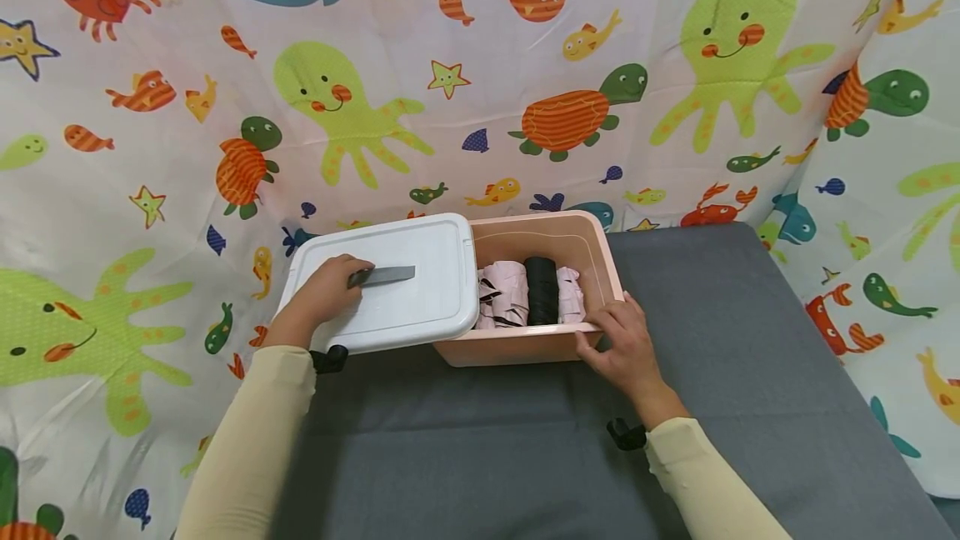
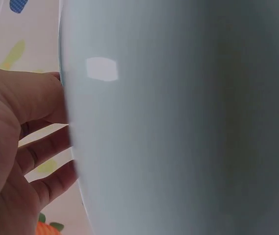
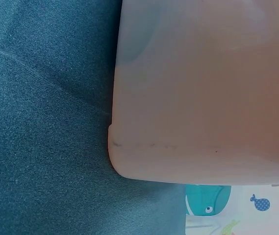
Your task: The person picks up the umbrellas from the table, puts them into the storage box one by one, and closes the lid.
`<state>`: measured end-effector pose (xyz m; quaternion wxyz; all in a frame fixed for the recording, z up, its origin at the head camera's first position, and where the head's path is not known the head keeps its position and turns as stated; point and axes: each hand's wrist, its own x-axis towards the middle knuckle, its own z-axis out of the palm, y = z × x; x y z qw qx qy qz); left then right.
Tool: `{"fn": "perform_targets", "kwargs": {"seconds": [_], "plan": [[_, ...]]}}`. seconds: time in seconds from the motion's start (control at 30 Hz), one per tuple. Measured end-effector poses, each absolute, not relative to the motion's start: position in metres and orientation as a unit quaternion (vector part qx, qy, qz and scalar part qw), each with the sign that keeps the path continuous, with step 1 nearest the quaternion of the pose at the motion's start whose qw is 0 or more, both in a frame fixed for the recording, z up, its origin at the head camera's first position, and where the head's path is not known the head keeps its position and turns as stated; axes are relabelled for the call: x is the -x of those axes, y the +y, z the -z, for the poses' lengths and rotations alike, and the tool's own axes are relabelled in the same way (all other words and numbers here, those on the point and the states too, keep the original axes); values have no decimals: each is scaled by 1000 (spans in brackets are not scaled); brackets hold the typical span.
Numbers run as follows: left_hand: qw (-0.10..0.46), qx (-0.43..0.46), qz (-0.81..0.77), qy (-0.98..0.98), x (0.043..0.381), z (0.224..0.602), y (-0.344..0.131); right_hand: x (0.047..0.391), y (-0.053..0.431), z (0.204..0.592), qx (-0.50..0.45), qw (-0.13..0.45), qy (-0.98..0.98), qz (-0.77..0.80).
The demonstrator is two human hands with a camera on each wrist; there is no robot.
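A peach-coloured plastic storage box (image 1: 517,350) stands on the grey surface, its right part uncovered. Inside sit pale pink rolled cloths (image 1: 507,290) and a black roll (image 1: 542,290), side by side. The white lid (image 1: 420,307) covers the box's left part and juts out past its left end. My left hand (image 1: 322,294) holds the lid by its dark grey handle (image 1: 393,274); in the left wrist view the lid (image 2: 154,127) hides the fingertips. At the front right corner, my right hand (image 1: 622,348) grips the box rim. The right wrist view shows the box's side (image 3: 198,107), without the hand.
A dark grey cloth-covered surface (image 1: 465,457) lies under the box and stretches to the right. Behind and at both sides hangs a white curtain (image 1: 480,90) printed with sea animals. Black straps (image 1: 626,434) show at the wrists.
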<state>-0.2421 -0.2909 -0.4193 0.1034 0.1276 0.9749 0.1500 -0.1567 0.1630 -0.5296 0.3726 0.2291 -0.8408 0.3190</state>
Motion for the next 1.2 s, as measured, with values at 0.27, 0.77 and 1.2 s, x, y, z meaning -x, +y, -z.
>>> {"fn": "perform_targets", "kwargs": {"seconds": [0.27,0.77,1.2], "plan": [[88,-157,-145,973,242,415,-274,158,163,529,-232,384,-836,-317],[68,-198,-149,966,245,417,-248,155,164,528,-225,368,-843,-320],[76,-204,-155,964,247,417,-222,155,164,528,-225,371,-843,-319]]}}
